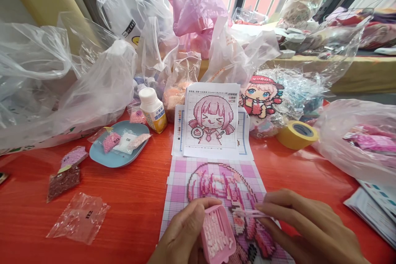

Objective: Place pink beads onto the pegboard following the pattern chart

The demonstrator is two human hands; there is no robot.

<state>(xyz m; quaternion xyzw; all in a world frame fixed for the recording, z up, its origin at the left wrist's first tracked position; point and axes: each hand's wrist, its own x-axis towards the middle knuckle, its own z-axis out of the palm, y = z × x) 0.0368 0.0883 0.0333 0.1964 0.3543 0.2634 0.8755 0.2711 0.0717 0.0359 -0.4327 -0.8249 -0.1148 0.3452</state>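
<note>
My left hand (187, 231) grips a small pink bead tray (233, 242) with pale beads lined up in its grooves. Between the thumb and fingers of my right hand (305, 225) is a pair of pink tweezers (252, 213), tips pointing left over the pegboard. Below both hands lies the gridded pegboard (176, 181), bearing a partly covered bead picture in pink, magenta and dark brown. A printed pattern sheet (212, 121) of a pink-haired character leans upright behind the board. Whether a bead sits in the tweezer tips is too small to tell.
On the left, a blue plate (103, 157) holds bead packets, near a white bottle (152, 109). Loose bead bags and an opened clear bag (81, 218) lie on the red table (130, 210). Yellow tape (297, 135), a finished bead figure (261, 97) and plastic bags (343, 123) stand right.
</note>
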